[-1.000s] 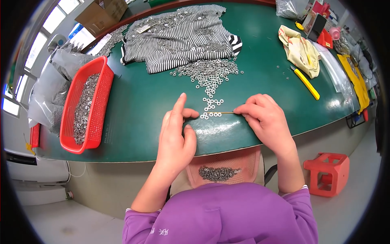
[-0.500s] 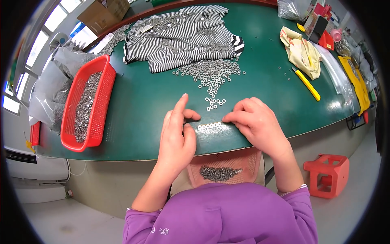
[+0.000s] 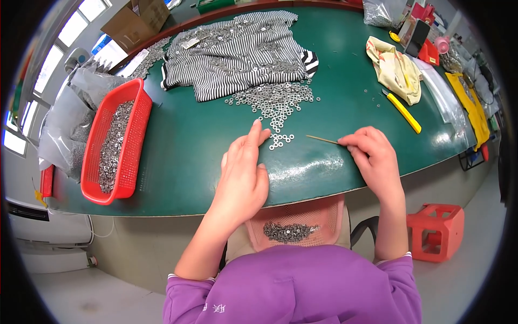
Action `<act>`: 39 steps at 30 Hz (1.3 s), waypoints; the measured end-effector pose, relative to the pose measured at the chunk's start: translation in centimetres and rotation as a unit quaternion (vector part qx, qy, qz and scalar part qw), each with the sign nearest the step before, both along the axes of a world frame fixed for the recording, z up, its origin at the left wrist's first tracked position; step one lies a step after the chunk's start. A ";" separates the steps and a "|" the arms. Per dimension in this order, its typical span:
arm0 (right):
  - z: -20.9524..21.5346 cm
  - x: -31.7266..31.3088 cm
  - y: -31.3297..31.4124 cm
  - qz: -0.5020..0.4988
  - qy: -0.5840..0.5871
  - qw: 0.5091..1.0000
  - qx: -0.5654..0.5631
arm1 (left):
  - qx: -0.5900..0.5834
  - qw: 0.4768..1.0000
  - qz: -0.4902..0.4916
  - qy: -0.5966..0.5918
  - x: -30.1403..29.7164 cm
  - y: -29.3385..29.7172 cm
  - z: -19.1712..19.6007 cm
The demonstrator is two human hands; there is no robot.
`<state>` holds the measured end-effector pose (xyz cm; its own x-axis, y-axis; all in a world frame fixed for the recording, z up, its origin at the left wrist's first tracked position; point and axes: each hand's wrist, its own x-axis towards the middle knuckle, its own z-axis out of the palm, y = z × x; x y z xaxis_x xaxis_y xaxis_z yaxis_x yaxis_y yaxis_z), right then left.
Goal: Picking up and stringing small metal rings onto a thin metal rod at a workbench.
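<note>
My right hand pinches one end of a thin brass-coloured rod, which points left above the green table, bare of rings. My left hand reaches over the table with fingers stretched out and the palm edge low. Its fingertips are beside a small cluster of metal rings, and one ring lies right at the index fingertip. Beyond them a wider spread of the same small rings runs up to a black-and-white striped cloth, with more rings lying on it.
A red plastic basket of small metal parts stands at left beside clear bags. A pink basket with metal parts sits below the table edge. At right lie a yellow cutter, a pale cloth and a red stool.
The row of rings between my hands has gone from the table. My right hand has moved right, with the bare rod now showing. My left hand has shifted slightly toward the ring cluster.
</note>
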<state>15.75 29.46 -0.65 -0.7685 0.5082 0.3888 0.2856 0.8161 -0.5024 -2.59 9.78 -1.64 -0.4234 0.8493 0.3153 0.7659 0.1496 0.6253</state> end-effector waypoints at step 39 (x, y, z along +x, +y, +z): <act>0.0 -3.7 -4.4 0.127 0.013 0.992 -0.004 | -0.007 0.998 0.046 0.033 0.6 -0.1 -0.1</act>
<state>12.07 25.07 -0.70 -0.8616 0.3029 0.4073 0.0587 0.8565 -0.5128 -2.02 9.65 -1.77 -0.4791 0.8121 0.3332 0.7880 0.2306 0.5709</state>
